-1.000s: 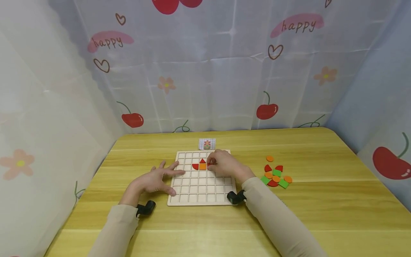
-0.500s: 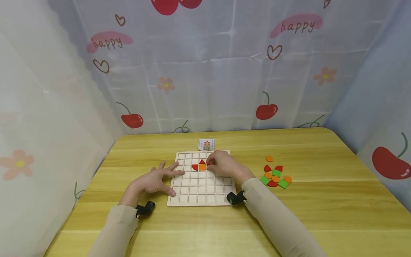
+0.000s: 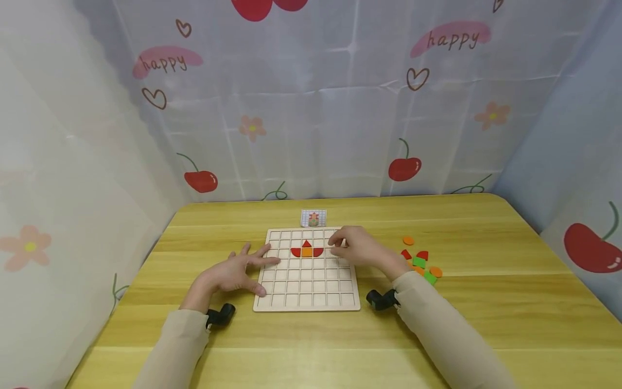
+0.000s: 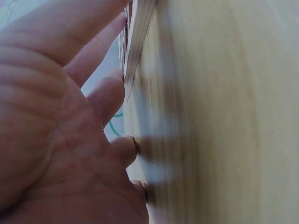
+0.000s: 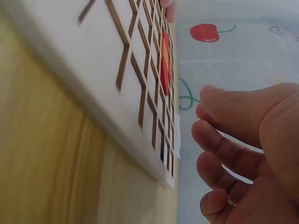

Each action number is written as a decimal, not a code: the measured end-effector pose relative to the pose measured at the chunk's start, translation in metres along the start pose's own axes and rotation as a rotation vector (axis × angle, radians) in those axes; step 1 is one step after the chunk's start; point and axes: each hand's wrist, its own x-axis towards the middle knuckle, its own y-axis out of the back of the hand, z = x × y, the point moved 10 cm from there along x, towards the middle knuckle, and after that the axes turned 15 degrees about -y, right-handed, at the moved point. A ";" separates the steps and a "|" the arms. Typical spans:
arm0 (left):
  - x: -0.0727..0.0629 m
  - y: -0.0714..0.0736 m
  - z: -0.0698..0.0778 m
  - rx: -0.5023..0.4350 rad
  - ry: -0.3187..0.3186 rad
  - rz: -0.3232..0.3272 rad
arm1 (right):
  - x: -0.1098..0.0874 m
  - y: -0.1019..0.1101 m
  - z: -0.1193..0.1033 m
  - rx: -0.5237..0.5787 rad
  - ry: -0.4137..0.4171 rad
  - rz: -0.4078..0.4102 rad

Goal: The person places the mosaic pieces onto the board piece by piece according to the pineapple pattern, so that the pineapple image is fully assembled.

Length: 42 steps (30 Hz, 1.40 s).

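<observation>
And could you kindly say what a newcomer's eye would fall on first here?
Probably the orange square with red pieces on either side and beyond it, on the pale gridded board between the left hand and right hand. Next, perhaps, the bright loose pieces right of the board, then the cherry-printed curtain behind the table.

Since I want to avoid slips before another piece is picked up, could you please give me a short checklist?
1. Board steadied: ok, the left hand touches its left edge.
2. Placed pieces in separate squares: ok, red triangle above orange square, a red rounded piece on either side.
3. Right hand free: ok, no piece shows in it.
4. Loose pieces fully visible: not ok, the right forearm covers some.
5. Placed pieces match the card: cannot tell, its picture is too small.
</observation>
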 end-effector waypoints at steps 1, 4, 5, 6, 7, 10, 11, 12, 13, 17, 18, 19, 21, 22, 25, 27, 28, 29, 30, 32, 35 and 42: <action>0.000 0.000 0.001 -0.001 -0.006 -0.001 | -0.002 0.003 0.005 -0.001 -0.013 -0.001; 0.001 0.001 0.002 -0.001 -0.009 0.000 | -0.008 0.012 0.021 -0.008 -0.045 0.001; 0.001 0.001 0.002 -0.002 -0.009 0.000 | -0.010 0.015 0.026 -0.013 -0.051 0.007; 0.001 0.001 0.002 -0.001 -0.009 -0.001 | -0.013 0.018 0.031 -0.013 -0.058 0.011; 0.001 0.001 0.002 -0.001 -0.011 -0.001 | -0.016 0.021 0.036 -0.013 -0.063 0.016; 0.000 0.000 0.000 0.001 -0.003 -0.003 | -0.024 0.030 0.048 -0.007 -0.048 0.037; 0.001 0.000 0.000 -0.001 -0.005 -0.002 | -0.026 0.033 0.052 -0.004 -0.041 0.045; 0.001 -0.001 0.000 0.001 -0.007 -0.001 | -0.029 0.036 0.055 -0.003 -0.035 0.054; 0.001 -0.001 0.000 0.000 -0.007 0.001 | -0.032 0.039 0.059 -0.005 -0.032 0.063; 0.001 0.000 -0.002 0.003 -0.007 0.005 | -0.042 0.050 0.073 -0.017 -0.039 0.091; 0.001 0.000 -0.002 0.004 -0.007 0.005 | -0.044 0.053 0.077 -0.020 -0.046 0.095; 0.001 0.000 -0.002 0.006 -0.007 0.006 | -0.047 0.055 0.082 -0.015 -0.057 0.093; 0.000 0.000 -0.001 0.007 -0.007 0.006 | -0.050 0.060 0.091 -0.008 -0.076 0.088; 0.001 0.000 -0.001 0.008 -0.007 0.005 | -0.052 0.062 0.095 -0.007 -0.083 0.086; 0.000 0.000 0.000 0.008 -0.006 0.005 | -0.057 0.068 0.109 -0.001 -0.100 0.083; 0.001 0.000 0.001 0.006 -0.009 0.004 | -0.059 0.072 0.119 -0.009 -0.104 0.093; 0.001 0.000 0.001 0.006 -0.011 0.002 | -0.060 0.074 0.124 -0.011 -0.105 0.098; 0.001 0.000 0.001 0.005 -0.013 0.000 | -0.061 0.077 0.129 -0.012 -0.106 0.103; 0.001 0.000 0.001 0.005 -0.014 -0.002 | -0.062 0.079 0.134 -0.012 -0.106 0.109; 0.001 0.000 0.002 0.009 -0.023 -0.005 | -0.065 0.083 0.143 -0.024 -0.103 0.117; 0.001 0.000 0.001 0.013 -0.024 -0.007 | -0.068 0.086 0.154 -0.042 -0.088 0.112; 0.001 -0.001 0.001 0.013 -0.036 -0.006 | -0.073 0.083 0.168 -0.071 -0.097 0.053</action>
